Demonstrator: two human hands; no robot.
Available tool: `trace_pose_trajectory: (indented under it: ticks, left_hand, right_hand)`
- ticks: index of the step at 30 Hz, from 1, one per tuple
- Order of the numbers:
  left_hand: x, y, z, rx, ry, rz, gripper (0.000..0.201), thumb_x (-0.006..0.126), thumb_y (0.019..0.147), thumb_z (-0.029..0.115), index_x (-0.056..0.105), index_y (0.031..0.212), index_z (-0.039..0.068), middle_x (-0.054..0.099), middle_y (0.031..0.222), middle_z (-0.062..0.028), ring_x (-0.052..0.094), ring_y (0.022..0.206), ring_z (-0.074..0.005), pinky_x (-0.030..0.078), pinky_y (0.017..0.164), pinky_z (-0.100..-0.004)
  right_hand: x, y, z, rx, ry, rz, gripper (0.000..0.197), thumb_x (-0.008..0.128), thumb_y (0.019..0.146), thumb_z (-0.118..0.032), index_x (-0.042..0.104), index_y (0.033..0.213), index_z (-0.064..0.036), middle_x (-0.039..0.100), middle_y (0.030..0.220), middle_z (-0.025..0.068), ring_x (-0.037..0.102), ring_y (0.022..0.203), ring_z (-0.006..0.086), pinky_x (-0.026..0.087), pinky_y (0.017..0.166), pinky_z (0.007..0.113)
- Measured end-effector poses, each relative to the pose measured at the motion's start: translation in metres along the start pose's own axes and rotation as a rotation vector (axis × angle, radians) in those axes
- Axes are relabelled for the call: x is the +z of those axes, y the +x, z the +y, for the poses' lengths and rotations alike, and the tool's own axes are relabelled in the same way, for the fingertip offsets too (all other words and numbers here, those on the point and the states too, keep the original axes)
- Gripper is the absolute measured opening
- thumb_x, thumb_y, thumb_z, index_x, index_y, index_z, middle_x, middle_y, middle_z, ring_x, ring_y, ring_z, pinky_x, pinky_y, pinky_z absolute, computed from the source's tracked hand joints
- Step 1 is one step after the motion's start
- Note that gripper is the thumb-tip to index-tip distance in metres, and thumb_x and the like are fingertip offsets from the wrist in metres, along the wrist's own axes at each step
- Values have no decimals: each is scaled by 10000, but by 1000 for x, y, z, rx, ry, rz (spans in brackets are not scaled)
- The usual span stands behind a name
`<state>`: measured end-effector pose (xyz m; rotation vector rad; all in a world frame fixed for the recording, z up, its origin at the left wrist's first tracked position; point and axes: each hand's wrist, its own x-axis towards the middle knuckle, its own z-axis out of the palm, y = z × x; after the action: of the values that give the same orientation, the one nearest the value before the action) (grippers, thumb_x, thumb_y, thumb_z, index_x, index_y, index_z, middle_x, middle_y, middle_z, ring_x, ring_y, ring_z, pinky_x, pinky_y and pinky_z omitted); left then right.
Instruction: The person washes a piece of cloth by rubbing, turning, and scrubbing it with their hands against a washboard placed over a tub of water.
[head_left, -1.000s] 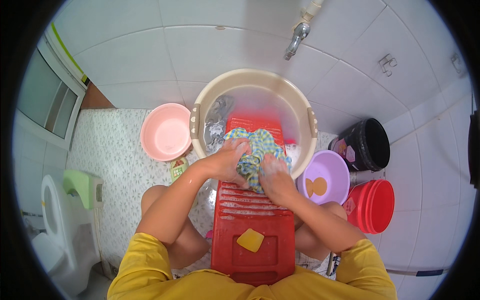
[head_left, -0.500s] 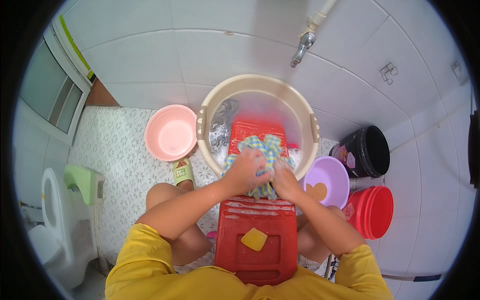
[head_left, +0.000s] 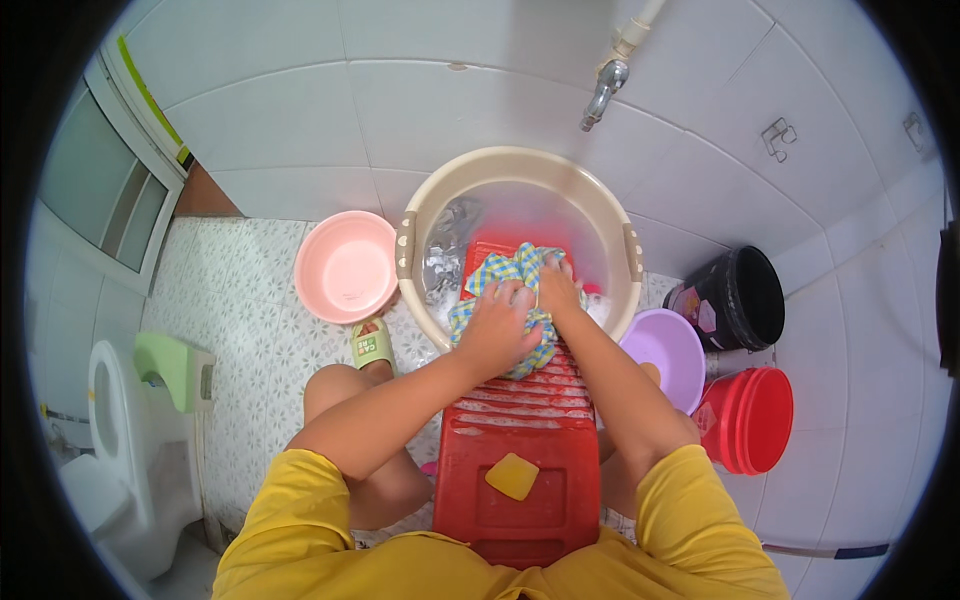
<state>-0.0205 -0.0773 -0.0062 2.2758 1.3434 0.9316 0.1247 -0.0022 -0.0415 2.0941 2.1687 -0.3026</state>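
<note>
A wet blue, yellow and white checked cloth [head_left: 522, 262] lies bunched on the ridges of a red washboard [head_left: 520, 405]. The board's far end dips into the water of a large beige basin [head_left: 428, 200]. My left hand [head_left: 498, 328] presses on the cloth's near left part with its fingers curled into it. Farther up, my right hand [head_left: 560, 288] grips the cloth's right side, its fingertips partly hidden in the folds. White suds streak the bare ridges nearest me. A yellow bar of soap [head_left: 512, 476] rests in the board's flat upper tray.
Left of the basin sits a pink basin [head_left: 345, 265]. A purple basin [head_left: 668, 350], a black bucket [head_left: 735, 300] and a red bucket [head_left: 745, 420] stand at the right. The wall tap [head_left: 605, 95] hangs above. A green stool [head_left: 175, 370] and toilet [head_left: 130, 430] are far left.
Both hands have pushed the cloth away from me along the washboard, baring more soapy ridges on the near side. My right hand has moved farther forward than my left.
</note>
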Motion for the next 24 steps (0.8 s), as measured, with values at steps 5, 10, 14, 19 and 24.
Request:
trace_pose_trajectory:
  ticks: [5,10,14,19,24]
  left_hand:
    - [-41,-9,-3,-108,116,-84,822,824,564,248,432,1264,68,392,1312,-235,389,1205,-426,337,1013,-457]
    - [-39,-9,-21,-142,-58,-471,881,824,567,286,413,1320,87,322,1380,-267,362,1242,-442,321,1030,-472]
    - [-7,-3,-18,-225,-19,-230,792,779,618,304,428,1277,39,381,1321,-266,396,1202,-434,349,1002,-472]
    - [-3,4,-23,-209,-89,-109,701,774,612,240,476,1202,7,477,1209,-220,453,1144,-390,399,949,-429]
    - [-24,17,-13,-182,-221,6,553,782,551,132,577,1051,17,533,1140,-159,501,1092,-346,425,919,-401]
  right_hand:
    - [-38,-97,-5,-169,559,-26,427,572,796,-206,529,1121,68,562,1104,252,514,1083,387,332,966,547]
    - [-17,-118,7,-375,401,174,440,585,791,-191,527,1143,66,488,1222,261,386,1237,398,269,1035,535]
    - [12,-32,15,-234,213,265,410,585,781,-176,571,1155,-10,402,1331,241,249,1322,416,207,1056,578]
    - [5,27,17,-74,605,198,244,508,852,-187,655,979,-40,632,1000,179,604,987,312,477,843,432]
    - [-16,10,25,131,1820,-60,306,387,929,-223,651,1033,-108,671,877,87,640,880,191,508,810,331]
